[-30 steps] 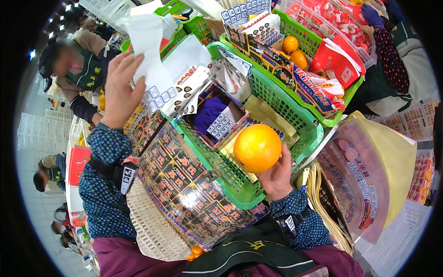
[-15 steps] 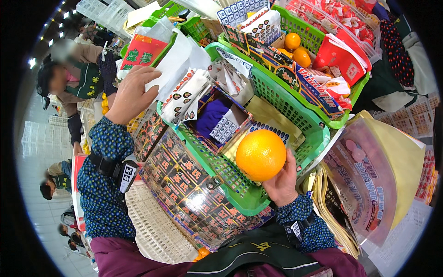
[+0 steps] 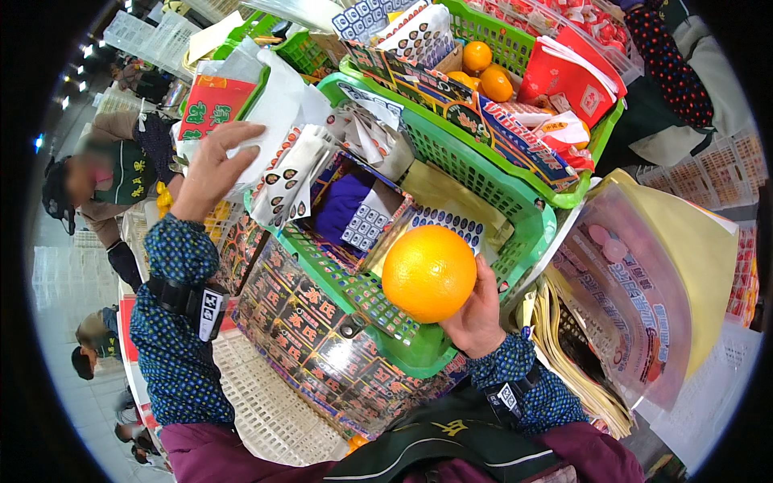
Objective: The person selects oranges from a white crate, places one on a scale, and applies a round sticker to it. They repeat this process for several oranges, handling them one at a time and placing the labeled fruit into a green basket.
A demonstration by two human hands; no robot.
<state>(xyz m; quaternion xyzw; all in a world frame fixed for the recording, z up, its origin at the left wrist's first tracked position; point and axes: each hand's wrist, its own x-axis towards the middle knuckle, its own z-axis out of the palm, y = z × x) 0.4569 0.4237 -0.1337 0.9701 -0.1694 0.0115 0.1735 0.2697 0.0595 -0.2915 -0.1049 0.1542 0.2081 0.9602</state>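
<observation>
A large orange (image 3: pixel 429 274) rests in my right hand (image 3: pixel 477 318), whose fingers wrap its right and lower side. It is above the front edge of a green plastic basket (image 3: pixel 378 322). My left hand (image 3: pixel 216 169) is raised at the left with fingers bent and apart, and nothing shows in them. It is beside white paper (image 3: pixel 294 101) and a red printed packet (image 3: pixel 211 105). Rolled sticker sheets (image 3: pixel 286 181) lie at the basket's left end. Inside the basket sit a box with purple cloth (image 3: pixel 338 201) and a sheet of small blue stickers (image 3: pixel 447 225).
Behind is another green basket (image 3: pixel 576 197) with several oranges (image 3: pixel 495 83) and a red packet (image 3: pixel 572 76). Stacked yellowish paper bags (image 3: pixel 555 338) and a clear printed bag (image 3: pixel 620 298) lie at the right. A white crate (image 3: pixel 258 394) stands lower left; co-workers (image 3: pixel 113 173) are beyond.
The view has shifted, so the baskets appear farther left. The orange in my right hand looks slightly larger and nearer. My left hand stays raised beside the papers.
</observation>
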